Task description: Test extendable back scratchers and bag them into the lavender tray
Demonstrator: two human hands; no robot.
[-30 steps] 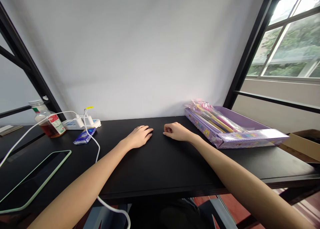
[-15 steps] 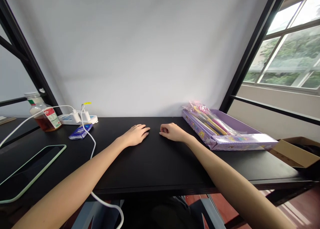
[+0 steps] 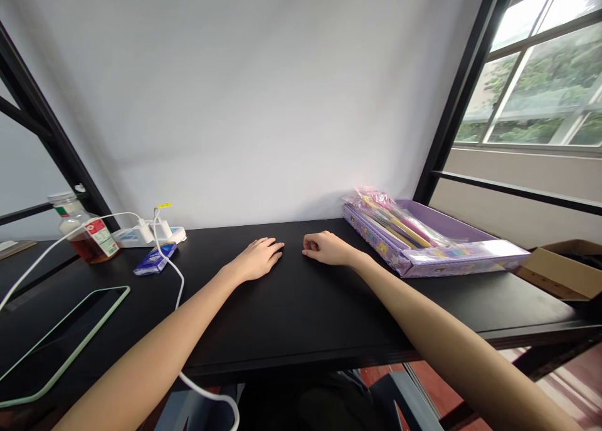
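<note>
My left hand (image 3: 258, 258) lies palm down on the black desk (image 3: 282, 318), its fingers stretched out and a little apart, with nothing in it. To its right, a short gap away, my right hand (image 3: 327, 248) rests on its side, fingers curled into a loose fist. No object shows in the curl between thumb and forefinger. Beside the right hand stands a purple patterned box lid or tray (image 3: 465, 258). Clear plastic packets of coloured sticks (image 3: 399, 224), perhaps pens, lie in it.
At the left are a tablet with a pale green edge (image 3: 61, 343), a blue packet (image 3: 155, 259), a white power strip (image 3: 177, 235) with a white cable (image 3: 181, 280), and a bottle of brown liquid (image 3: 89, 236). An open cardboard box (image 3: 559, 271) stands beyond the right end.
The view has tilted slightly, so the left side sits lower and the right side higher. Both hands keep the same pose on the desk.
</note>
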